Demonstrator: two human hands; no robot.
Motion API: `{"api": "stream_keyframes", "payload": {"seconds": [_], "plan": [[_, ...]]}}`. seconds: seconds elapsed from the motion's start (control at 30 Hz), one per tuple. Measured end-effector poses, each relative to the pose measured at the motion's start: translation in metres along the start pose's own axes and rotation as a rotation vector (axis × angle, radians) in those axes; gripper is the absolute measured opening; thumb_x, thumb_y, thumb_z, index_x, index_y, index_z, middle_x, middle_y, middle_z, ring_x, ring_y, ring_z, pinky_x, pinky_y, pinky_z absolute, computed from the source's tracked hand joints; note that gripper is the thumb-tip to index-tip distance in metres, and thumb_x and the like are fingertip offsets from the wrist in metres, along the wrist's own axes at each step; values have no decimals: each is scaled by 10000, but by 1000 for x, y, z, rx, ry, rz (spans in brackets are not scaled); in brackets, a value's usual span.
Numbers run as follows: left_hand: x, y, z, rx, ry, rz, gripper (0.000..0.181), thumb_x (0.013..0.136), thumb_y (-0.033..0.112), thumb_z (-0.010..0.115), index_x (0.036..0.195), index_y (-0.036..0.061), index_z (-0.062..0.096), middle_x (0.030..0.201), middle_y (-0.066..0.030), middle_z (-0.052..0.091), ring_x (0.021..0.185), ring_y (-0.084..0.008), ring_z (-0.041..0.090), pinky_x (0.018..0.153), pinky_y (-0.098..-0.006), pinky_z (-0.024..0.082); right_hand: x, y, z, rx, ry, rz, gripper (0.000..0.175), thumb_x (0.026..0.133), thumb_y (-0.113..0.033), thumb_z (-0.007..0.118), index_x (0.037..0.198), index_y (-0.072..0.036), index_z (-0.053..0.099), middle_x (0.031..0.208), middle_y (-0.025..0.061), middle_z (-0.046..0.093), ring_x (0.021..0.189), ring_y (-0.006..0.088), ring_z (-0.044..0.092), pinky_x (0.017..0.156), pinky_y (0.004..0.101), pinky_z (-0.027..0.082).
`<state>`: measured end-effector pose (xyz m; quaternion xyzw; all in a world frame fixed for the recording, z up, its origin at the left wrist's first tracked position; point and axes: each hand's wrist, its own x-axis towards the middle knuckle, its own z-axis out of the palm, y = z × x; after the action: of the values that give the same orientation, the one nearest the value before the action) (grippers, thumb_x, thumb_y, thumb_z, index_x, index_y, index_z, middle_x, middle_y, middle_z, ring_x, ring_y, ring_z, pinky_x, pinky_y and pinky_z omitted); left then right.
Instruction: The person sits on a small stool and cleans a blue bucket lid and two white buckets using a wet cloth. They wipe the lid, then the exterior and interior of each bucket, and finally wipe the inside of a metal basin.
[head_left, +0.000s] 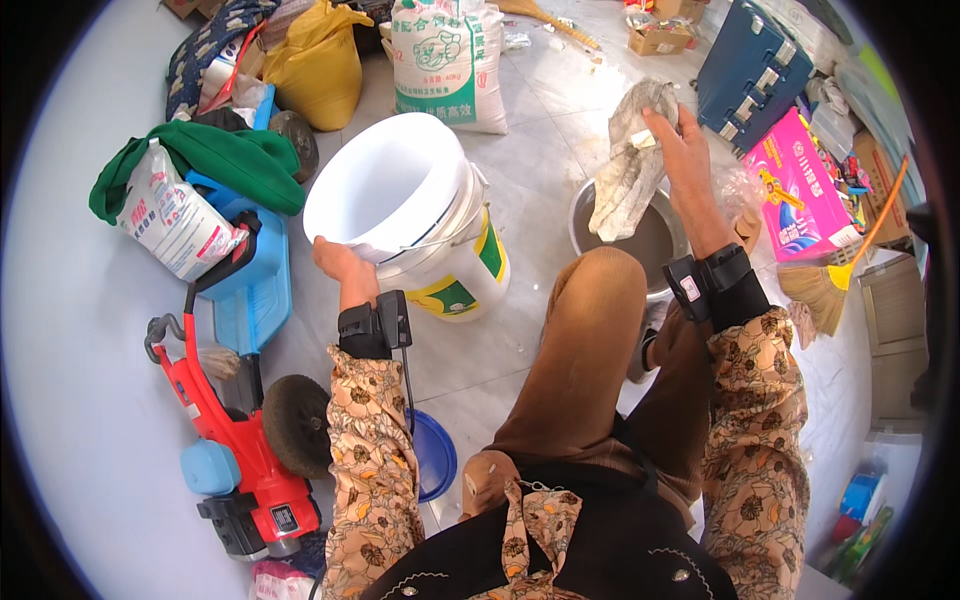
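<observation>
My left hand (345, 268) grips the near left rim of a white plastic bucket (450, 247), which leans towards me with its mouth to the left. The bucket has a wire handle and a yellow and green label. From my raised right hand (682, 157) hangs a crumpled, stained grey-white cloth (630, 165). Below the cloth stands a metal basin (577, 225) with murky brown-grey water (649, 251) in it. The cloth's lower end hangs over the basin; whether it touches the water I cannot tell.
A printed feed sack (450, 67) and a yellow sack (319, 67) stand beyond the bucket. On the left are a red machine with black wheels (240, 442) and a blue plastic seat (259, 292). At right lie a blue case (754, 75), a pink box (802, 187) and a straw broom (821, 292).
</observation>
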<state>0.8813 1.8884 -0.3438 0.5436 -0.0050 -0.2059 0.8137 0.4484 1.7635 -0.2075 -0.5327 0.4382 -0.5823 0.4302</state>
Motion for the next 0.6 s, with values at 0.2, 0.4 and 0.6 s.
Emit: {"api": "stream_keyframes", "payload": {"seconds": [0.2,0.4,0.6], "plan": [[3,19,9,333,370,-260,606,995,431,381,1428,15,468,1322,-184,596,1149,-371,591,871,-499,538,-7,10,-20,145,-34,37,306,902,-206,698,1125,-4,644,949,43,668,789,105,606,694,276,502],[32,15,-8,463,203,-443,630,960,461,388,1445,76,501,1454,-162,532,1271,-442,504,1002,-683,362,-14,51,-26,360,0,191,206,916,-144,680,1078,-31,623,845,34,637,668,128,617,571,298,517],[24,11,-1,530,150,-362,642,995,450,356,1502,58,396,1562,-161,402,1368,-496,407,1023,-782,260,-38,82,4,527,-34,480,266,916,-214,724,1099,-64,601,842,40,629,603,138,609,484,323,509]]}}
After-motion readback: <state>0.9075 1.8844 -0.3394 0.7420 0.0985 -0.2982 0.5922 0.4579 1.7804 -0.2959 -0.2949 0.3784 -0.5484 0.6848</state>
